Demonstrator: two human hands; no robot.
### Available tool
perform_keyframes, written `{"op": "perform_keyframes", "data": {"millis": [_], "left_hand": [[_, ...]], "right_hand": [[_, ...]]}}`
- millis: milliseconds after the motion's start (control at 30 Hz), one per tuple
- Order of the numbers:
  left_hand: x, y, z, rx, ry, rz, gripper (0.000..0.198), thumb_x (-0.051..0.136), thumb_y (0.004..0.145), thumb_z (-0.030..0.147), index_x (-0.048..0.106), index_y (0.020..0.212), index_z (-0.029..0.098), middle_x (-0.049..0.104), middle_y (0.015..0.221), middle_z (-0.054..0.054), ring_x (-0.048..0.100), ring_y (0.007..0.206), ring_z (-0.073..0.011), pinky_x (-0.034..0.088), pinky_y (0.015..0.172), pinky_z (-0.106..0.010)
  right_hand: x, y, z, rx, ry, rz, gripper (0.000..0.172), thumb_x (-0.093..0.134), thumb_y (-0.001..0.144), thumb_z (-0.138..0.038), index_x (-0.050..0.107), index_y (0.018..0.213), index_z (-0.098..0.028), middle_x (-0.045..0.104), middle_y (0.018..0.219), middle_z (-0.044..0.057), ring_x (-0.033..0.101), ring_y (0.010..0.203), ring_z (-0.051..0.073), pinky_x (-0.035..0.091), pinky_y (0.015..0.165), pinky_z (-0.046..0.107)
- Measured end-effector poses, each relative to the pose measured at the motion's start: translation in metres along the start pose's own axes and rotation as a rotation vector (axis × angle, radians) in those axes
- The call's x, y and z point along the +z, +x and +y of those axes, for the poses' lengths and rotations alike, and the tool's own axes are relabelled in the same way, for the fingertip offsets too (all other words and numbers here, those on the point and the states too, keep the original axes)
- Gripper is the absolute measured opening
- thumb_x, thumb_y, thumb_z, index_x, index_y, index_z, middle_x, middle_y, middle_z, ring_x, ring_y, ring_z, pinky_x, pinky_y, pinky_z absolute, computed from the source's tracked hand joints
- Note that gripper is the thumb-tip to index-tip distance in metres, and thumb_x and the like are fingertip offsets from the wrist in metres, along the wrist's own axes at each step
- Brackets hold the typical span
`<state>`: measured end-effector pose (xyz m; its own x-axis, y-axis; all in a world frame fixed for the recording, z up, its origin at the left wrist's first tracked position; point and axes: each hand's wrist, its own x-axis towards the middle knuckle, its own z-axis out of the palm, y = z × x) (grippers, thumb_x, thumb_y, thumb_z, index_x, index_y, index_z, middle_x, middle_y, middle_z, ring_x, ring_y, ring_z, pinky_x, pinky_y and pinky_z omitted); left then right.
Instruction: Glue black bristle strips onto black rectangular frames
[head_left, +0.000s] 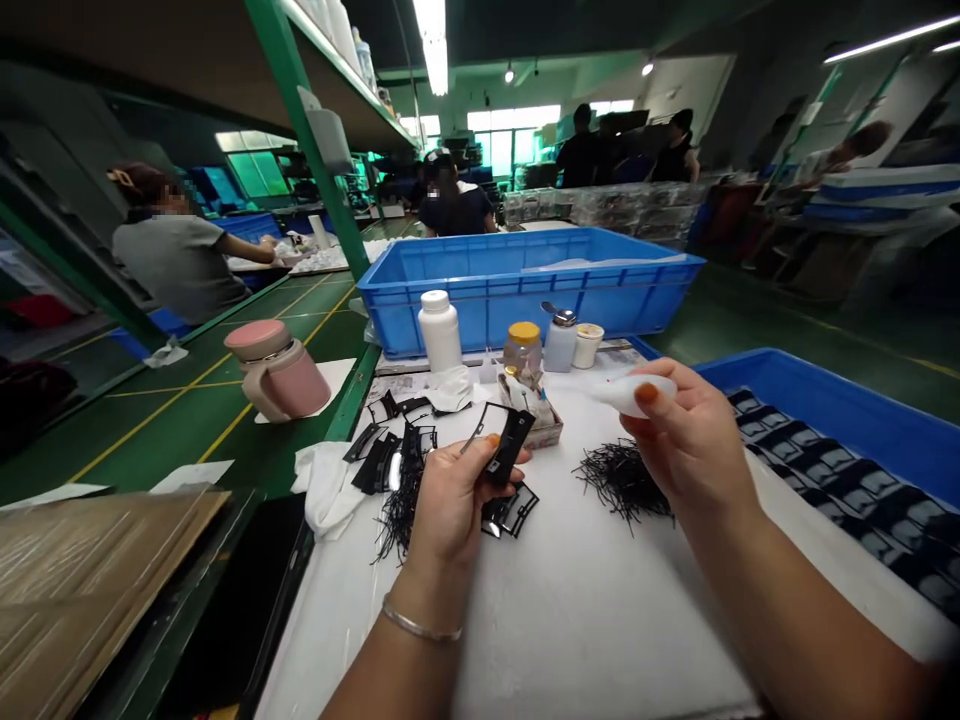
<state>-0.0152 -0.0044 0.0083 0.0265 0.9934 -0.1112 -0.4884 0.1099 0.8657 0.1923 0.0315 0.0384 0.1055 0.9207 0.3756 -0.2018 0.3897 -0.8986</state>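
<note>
My left hand (457,490) is closed on a black plastic frame (511,445), held up above the white work surface (570,600). Between the fingers of my right hand (690,430) is a small white squeeze bottle (637,392), its narrow tip pointing left towards the frame but apart from it. More black frames (382,455) lie loose beyond my left hand. A heap of short black strips (626,480) sits below the right hand, and another such heap (397,515) lies beside my left wrist, partly hidden by it.
At the back stand a white bottle (439,335), a yellow-lidded jar (523,350), a pump dispenser (560,342) and a blue crate (480,300). A blue tray (817,385) of dark parts flanks the right. Leftward are a pink mug (277,370), cardboard (97,570) and a seated person (172,250).
</note>
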Motion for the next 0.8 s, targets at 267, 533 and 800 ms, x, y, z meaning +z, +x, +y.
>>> {"op": "perform_keyframes", "data": {"millis": [267, 533, 800], "left_hand": [[0.006, -0.002, -0.003, -0.055, 0.003, -0.042, 0.027, 0.067, 0.081, 0.032, 0.071, 0.08, 0.005, 0.072, 0.078, -0.016, 0.063, 0.056, -0.0126, 0.047, 0.048, -0.017], [0.01, -0.003, -0.004, -0.096, 0.032, -0.11, 0.029, 0.066, 0.082, 0.033, 0.072, 0.083, 0.005, 0.072, 0.076, -0.017, 0.063, 0.056, -0.0137, 0.046, 0.048, -0.018], [0.01, -0.004, -0.008, -0.107, 0.071, -0.119, 0.031, 0.069, 0.08, 0.037, 0.072, 0.082, 0.006, 0.073, 0.077, -0.016, 0.064, 0.058, -0.015, 0.047, 0.05, -0.02]], "right_hand": [[0.0, -0.019, 0.008, -0.092, -0.007, -0.116, 0.015, 0.074, 0.077, -0.034, 0.071, 0.089, -0.024, 0.063, 0.085, 0.004, 0.053, 0.069, 0.015, 0.041, 0.056, 0.027], [0.008, -0.033, 0.01, -0.215, -0.132, -0.101, 0.016, 0.072, 0.08, -0.035, 0.071, 0.089, -0.022, 0.063, 0.083, 0.005, 0.055, 0.073, 0.018, 0.039, 0.057, 0.03], [0.008, -0.033, 0.01, -0.204, -0.198, -0.104, 0.018, 0.071, 0.079, -0.041, 0.07, 0.087, -0.026, 0.062, 0.081, 0.005, 0.052, 0.068, 0.02, 0.037, 0.054, 0.034]]}}
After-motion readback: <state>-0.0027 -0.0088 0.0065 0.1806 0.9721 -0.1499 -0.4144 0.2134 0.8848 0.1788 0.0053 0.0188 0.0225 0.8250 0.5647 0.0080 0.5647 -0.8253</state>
